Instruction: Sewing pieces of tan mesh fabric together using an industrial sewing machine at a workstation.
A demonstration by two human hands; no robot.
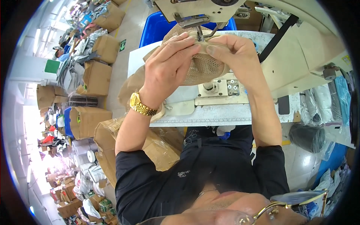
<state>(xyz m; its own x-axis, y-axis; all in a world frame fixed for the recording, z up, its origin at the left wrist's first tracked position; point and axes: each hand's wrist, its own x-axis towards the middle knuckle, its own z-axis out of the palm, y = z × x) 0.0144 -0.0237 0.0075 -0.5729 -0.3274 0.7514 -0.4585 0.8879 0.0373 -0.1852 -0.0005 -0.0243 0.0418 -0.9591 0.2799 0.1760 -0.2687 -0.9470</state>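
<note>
The mesh piece [206,70] sits at the far middle of the table [225,120], at the presser foot [200,37]. My left hand [165,62] and right hand [240,52] pinch its edge, fingers narrow. I judge stitching under way, unfinished; seam completed: cannot tell.

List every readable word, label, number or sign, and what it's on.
No words legible enough to quote.
Green floor sign: white pictogram, any lettering too small.
Black shirt: pale chest emblem, too small to read.
Ruler strip: graduations, any numbers too small.
Sewing machine: yellow sticker, too small.
</note>
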